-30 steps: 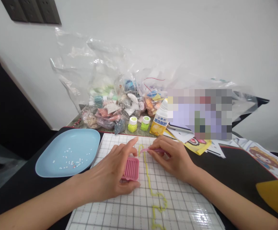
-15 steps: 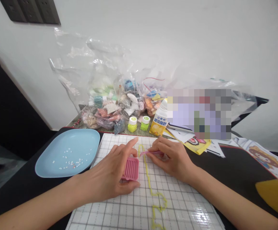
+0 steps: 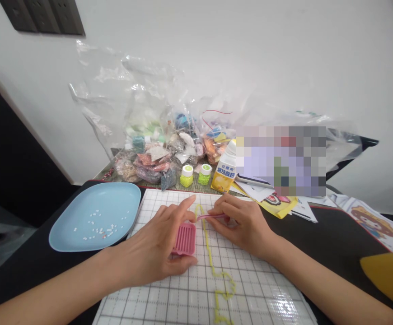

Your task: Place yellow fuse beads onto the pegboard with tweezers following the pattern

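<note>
My left hand [image 3: 164, 237] is closed around a small pink ridged tray [image 3: 185, 239], its index finger raised off it. My right hand [image 3: 242, 221] pinches a thin pink tweezers-like tool [image 3: 213, 216], whose curved tip points left toward the tray's upper corner. Between the hands, a wavy line of small yellow-green beads [image 3: 210, 257] runs down the white gridded board [image 3: 169, 298]. The tool's tip is just over the upper end of that line. Whether a bead sits at the tip is too small to tell.
A blue plate [image 3: 77, 203] with scattered white beads lies at left. Two bead jars [image 3: 187, 176], a yogurt carton [image 3: 225, 167] and bags of beads [image 3: 152, 158] stand behind the board. Papers [image 3: 276, 205] and a yellow object [image 3: 389, 275] are at right.
The tip of the pink tool has shifted very slightly left, toward the tray. Otherwise the hands and the bead line look the same.
</note>
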Motion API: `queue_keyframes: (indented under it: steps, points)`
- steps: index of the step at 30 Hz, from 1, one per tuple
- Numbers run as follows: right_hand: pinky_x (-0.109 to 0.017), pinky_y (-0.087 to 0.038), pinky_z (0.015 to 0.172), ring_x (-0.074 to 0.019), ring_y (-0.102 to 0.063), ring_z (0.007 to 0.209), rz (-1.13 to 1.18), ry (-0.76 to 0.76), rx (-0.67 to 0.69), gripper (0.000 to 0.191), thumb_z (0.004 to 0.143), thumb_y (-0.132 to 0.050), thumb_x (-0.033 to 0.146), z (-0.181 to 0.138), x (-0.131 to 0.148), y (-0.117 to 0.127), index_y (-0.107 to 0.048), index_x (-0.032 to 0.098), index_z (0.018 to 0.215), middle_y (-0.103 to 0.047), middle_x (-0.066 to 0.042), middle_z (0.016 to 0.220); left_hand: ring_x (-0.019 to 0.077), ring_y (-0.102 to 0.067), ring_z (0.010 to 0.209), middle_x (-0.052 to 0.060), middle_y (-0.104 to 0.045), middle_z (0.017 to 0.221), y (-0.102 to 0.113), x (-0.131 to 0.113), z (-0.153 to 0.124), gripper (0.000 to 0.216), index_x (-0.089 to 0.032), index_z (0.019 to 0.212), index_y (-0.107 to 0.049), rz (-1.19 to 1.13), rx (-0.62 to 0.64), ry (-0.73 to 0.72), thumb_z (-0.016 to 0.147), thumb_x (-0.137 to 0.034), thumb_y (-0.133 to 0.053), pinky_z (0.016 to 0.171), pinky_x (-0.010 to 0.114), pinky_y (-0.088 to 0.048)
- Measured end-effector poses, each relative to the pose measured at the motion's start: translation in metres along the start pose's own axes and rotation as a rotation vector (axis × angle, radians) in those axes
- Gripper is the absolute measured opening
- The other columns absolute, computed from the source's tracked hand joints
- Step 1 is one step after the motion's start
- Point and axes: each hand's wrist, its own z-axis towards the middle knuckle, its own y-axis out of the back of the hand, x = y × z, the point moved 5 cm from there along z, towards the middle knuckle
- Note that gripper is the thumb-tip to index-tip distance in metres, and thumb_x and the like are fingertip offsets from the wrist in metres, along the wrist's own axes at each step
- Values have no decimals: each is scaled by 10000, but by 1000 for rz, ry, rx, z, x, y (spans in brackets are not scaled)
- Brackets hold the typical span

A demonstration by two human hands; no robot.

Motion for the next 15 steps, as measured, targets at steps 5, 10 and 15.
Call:
queue_keyframes:
  steps: [5,10,15]
  points:
    - [-191,-417,478,-74,-540,533,-6,9,1,118,867,-621,268,0,0,0,-645,169,807,-635,-15,746,322,-495,1169,85,-531,1306,1,-2,1,1071,-371,1457,141,16,12,-9,793,-147,-668,1010,631,-340]
    - [-194,-416,475,-74,-537,531,-10,8,-3,129,874,-610,274,0,0,0,-647,170,809,-634,-14,745,324,-488,1175,86,-534,1304,3,-6,4,1070,-361,1451,149,48,45,24,798,-137,-668,1002,616,-353]
    - [-200,-416,472,-76,-540,538,6,-8,-10,134,876,-611,283,0,0,1,-647,172,809,-633,-13,747,333,-482,1176,90,-531,1311,1,-5,1,1065,-367,1450,149,41,48,33,800,-138,-662,1001,654,-333]
